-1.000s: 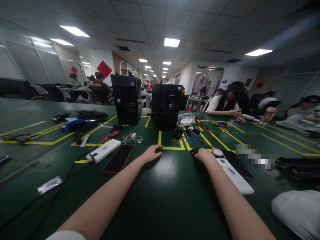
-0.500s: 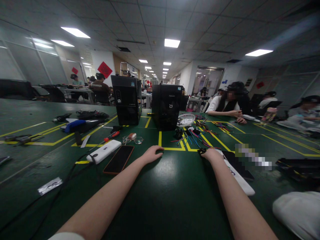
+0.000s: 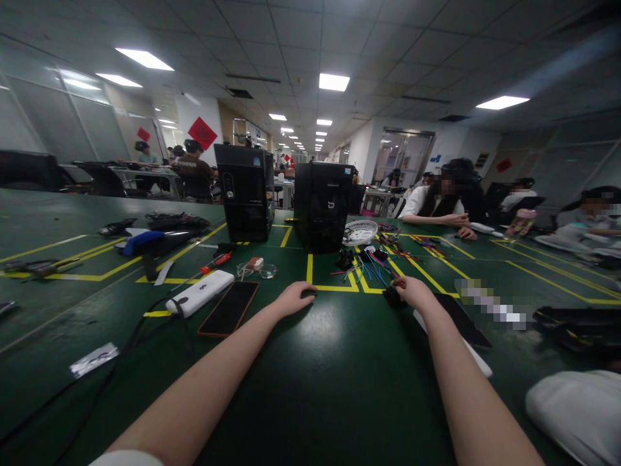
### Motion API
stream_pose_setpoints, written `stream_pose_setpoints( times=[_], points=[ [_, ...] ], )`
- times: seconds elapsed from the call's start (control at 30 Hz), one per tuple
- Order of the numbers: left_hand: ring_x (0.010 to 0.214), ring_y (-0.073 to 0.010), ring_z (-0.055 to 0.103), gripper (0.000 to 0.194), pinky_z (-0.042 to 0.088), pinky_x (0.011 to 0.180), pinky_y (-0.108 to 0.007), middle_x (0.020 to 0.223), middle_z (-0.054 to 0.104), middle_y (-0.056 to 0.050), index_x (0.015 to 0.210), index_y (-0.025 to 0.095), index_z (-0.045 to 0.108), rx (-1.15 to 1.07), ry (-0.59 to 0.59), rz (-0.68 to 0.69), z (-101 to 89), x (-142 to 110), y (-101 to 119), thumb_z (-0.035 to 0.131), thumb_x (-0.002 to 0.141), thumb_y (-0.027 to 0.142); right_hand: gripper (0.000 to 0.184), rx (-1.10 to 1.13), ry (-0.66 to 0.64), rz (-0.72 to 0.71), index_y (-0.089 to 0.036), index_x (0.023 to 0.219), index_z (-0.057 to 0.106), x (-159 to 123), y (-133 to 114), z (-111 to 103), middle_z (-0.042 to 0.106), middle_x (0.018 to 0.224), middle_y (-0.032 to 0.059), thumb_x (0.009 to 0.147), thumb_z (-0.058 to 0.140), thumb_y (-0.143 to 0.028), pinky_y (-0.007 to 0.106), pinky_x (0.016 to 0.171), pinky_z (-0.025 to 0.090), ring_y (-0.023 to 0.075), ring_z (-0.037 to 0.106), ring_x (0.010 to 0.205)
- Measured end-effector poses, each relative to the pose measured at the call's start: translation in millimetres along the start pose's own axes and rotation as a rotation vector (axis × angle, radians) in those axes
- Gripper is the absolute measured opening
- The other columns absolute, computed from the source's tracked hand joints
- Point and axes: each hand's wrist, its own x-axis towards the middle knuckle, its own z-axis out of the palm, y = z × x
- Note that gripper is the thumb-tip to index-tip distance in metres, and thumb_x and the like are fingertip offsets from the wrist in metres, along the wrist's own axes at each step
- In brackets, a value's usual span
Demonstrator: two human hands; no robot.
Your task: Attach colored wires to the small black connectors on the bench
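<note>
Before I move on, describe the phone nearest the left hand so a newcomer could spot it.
On the green table, find the left black computer tower. Nearer the camera, the phone lies flat between a white block and the left hand. Its dark face and orange rim set it apart from that block.

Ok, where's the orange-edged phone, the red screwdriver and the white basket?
Phone point(image 3: 229, 309), head view: middle of its screen.
Screwdriver point(image 3: 222, 259), head view: its red handle.
Basket point(image 3: 363, 241), head view: its near wall.

Phone point(image 3: 229, 309) right of power bank point(image 3: 204, 292), glasses point(image 3: 257, 271) behind, all on table point(image 3: 310, 388)
</note>
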Motion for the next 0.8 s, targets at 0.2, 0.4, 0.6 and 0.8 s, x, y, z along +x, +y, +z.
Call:
stream_pose_setpoints(
  times=[0.2,0.4,0.6,0.8],
  points=[
    [0.101,-0.0206,0.054,0.028,0.039,0.093,-0.033,0.106,0.061,-0.006,0.104,0.018,0.062,0.013,-0.004,0.008,-1.9,-0.9,-0.5,0.052,0.079,0.027,0.034,-0.010,-0.047,-0.011,-0.016,0.108,0.061,-2.5,-4.5,0.7,0.064,0.067,0.0048,0.077,0.045,-0.016,0.021,0.054,0.035,0.0125,0.058,0.059],
    [0.101,-0.0203,0.054,0.027,0.039,0.093,-0.032,0.105,0.062,-0.006,0.102,0.018,0.062,0.031,0.005,0.017,-1.2,-1.0,-1.8,0.053,0.078,0.026,0.037,-0.026,-0.050,-0.057,-0.014,0.109,0.061,-2.6,-5.3,0.4,0.064,0.065,0.0043,0.076,0.046,-0.016,0.020,0.056,0.037,0.0118,0.058,0.059],
    [0.100,-0.0201,0.054,0.026,0.040,0.092,-0.033,0.105,0.062,-0.005,0.102,0.019,0.062,0.028,0.006,0.023,-1.4,-1.1,-1.7,0.053,0.079,0.027,0.037,-0.043,-0.049,-0.070,-0.016,0.108,0.062,0.4,-1.7,4.5,0.063,0.062,0.0033,0.076,0.045,-0.016,0.020,0.055,0.036,0.0120,0.057,0.058],
    [0.100,-0.0202,0.054,0.027,0.040,0.092,-0.033,0.105,0.062,-0.005,0.102,0.019,0.062,0.027,0.004,0.030,-1.3,-1.0,-3.4,0.053,0.079,0.027,0.037,-0.069,-0.123,-0.040,-0.017,0.107,0.062,6.3,-2.4,9.8,0.065,0.064,0.0040,0.074,0.046,-0.016,0.021,0.053,0.036,0.0132,0.058,0.059]
  ],
)
